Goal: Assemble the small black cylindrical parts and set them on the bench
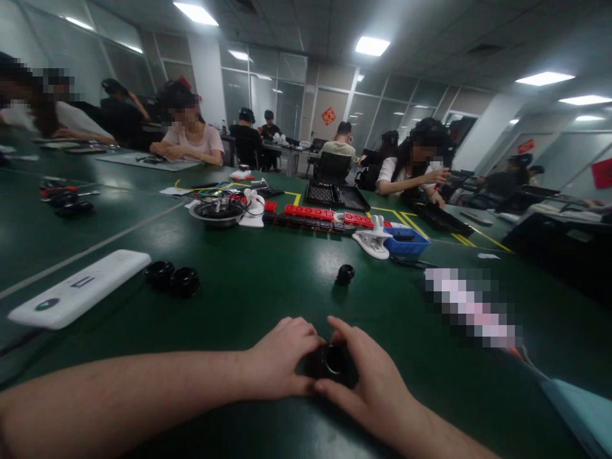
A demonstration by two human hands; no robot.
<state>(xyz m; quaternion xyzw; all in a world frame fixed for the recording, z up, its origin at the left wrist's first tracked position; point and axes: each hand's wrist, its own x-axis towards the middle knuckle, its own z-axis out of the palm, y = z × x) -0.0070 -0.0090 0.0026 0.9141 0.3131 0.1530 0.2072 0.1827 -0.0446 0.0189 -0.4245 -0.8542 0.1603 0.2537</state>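
Low in the middle of the head view, a black round hollow part [335, 360], glossy at its rim, is between my two hands just at the table. My left hand [282, 357] curls around its left side, thumb near and fingers far. From the right, my right hand [370, 379] cups it with thumb and fingers curved around it. The fingers cover much of its outside. A similar small black round part [345, 275] stands farther off on the green table [268, 287]. Two more black round parts, one left [159, 274] and one right [185, 281], sit side by side.
A white oblong device [81, 290] lies at left. Across the table are a red strip [315, 213], a white clamp [375, 239], a blue bin [406, 241], a metal dish [217, 210] and an open black case [337, 194]. A pixelated object [471, 306] lies right. Several people sit beyond.
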